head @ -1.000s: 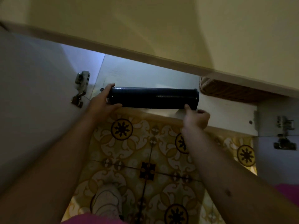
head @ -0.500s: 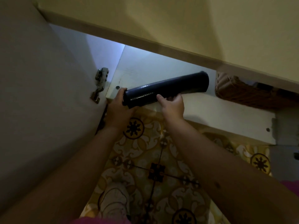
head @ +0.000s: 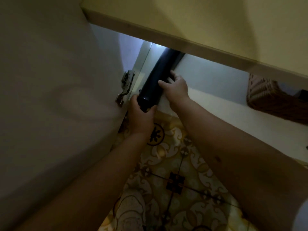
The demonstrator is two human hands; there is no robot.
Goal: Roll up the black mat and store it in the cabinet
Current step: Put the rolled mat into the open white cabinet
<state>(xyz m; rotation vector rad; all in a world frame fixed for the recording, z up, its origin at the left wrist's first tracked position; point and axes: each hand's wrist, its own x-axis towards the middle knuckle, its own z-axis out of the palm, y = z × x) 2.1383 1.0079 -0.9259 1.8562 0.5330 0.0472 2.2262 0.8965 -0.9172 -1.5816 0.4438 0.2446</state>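
Observation:
The rolled black mat points lengthwise into the open cabinet, lying along the left side of the white cabinet shelf. Its far end is hidden under the cabinet's top edge. My left hand grips the near end of the roll at the shelf's front edge. My right hand rests on the right side of the roll, fingers curled over it.
The open cabinet door stands close on the left, with a metal hinge beside the roll. A brown woven basket sits on the shelf at the right. Patterned yellow floor tiles lie below.
The roll has swung from lying across the cabinet opening to pointing straight in, and its far end has gone under the top edge. Both hands followed it toward the left side.

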